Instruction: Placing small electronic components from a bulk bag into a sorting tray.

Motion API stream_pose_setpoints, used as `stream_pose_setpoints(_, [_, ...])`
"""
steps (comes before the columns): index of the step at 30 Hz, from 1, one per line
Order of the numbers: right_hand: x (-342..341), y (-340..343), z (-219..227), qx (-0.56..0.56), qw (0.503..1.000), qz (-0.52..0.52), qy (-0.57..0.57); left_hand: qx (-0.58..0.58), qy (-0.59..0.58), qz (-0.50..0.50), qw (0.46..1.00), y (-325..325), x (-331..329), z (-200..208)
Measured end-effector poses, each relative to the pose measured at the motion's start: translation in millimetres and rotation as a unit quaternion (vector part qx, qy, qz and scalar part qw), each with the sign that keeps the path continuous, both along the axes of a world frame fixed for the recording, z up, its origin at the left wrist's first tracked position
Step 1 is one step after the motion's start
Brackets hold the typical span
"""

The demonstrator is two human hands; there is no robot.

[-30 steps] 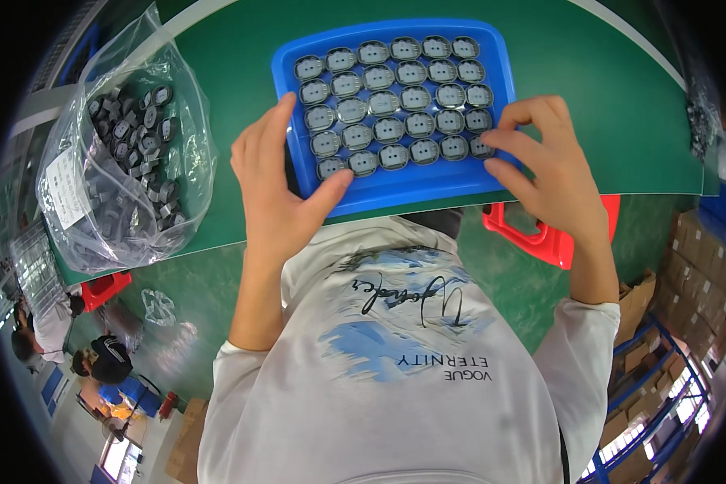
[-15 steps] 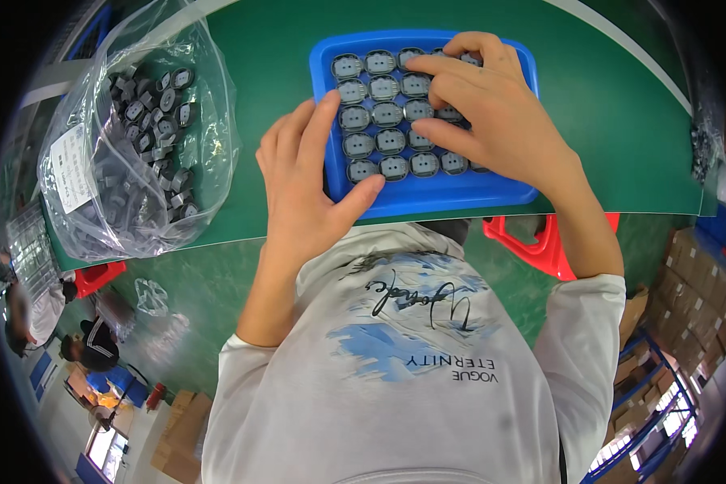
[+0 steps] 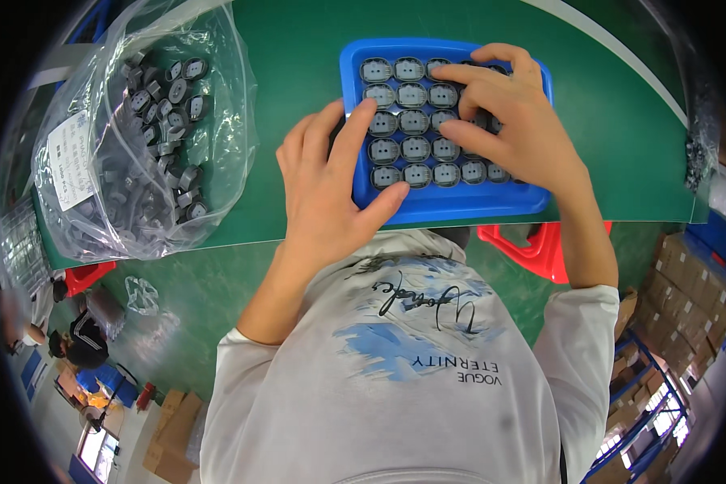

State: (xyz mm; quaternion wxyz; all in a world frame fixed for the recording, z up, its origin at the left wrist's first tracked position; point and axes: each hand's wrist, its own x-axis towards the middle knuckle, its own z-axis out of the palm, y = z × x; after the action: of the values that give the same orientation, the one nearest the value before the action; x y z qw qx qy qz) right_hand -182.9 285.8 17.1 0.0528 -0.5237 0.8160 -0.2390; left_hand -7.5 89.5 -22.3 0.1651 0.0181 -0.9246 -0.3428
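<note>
Rows of small grey oval plastic parts lie in a shallow blue tray. At the tray's left side is my left hand, fingers apart, its index fingertip and thumb reaching over the rim by the leftmost column. My right hand spreads over the right half of the tray, its fingertips and thumb at the parts there. Several parts under the right palm are hidden. Neither hand has anything lifted in it.
A clear plastic bag with a white label and many loose grey parts lies left on the green table. Red stools stand below the table edge. Cardboard boxes are stacked at right; other people are far left.
In the picture the tray and both hands sit a little further right, and the bag has shifted slightly right too. The hands keep nearly the same pose at the tray.
</note>
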Motion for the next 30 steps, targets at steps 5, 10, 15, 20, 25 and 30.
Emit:
stream_pose_setpoints(5, [2, 6, 22, -0.046, 0.999, -0.018, -0.011, 0.006, 0.001, -0.001, 1.0, 0, 2, 1])
stream_pose_setpoints(10, [6, 46, 9, -0.21, 0.938, -0.245, -0.127, 0.055, -0.03, 0.014, 0.998, 0, 7, 8])
stream_pose_setpoints(15, [40, 86, 11, -0.135, 0.858, -0.415, -0.271, 0.399, -0.054, 0.012, 0.915, -3, 8, 13])
stream_pose_setpoints(20, [54, 91, 11, -0.172, 0.837, -0.377, -0.358, 0.618, -0.029, 0.015, 0.786, 8, -5, 34])
stream_pose_setpoints(25, [30, 88, 19, -0.208, 0.818, -0.303, -0.442, 0.66, -0.008, 0.03, 0.75, -1, -26, 46])
stream_pose_setpoints(30, [-31, 53, 40, -0.227, 0.817, -0.225, -0.48, 0.651, 0.021, 0.022, 0.758, -41, -83, 66])
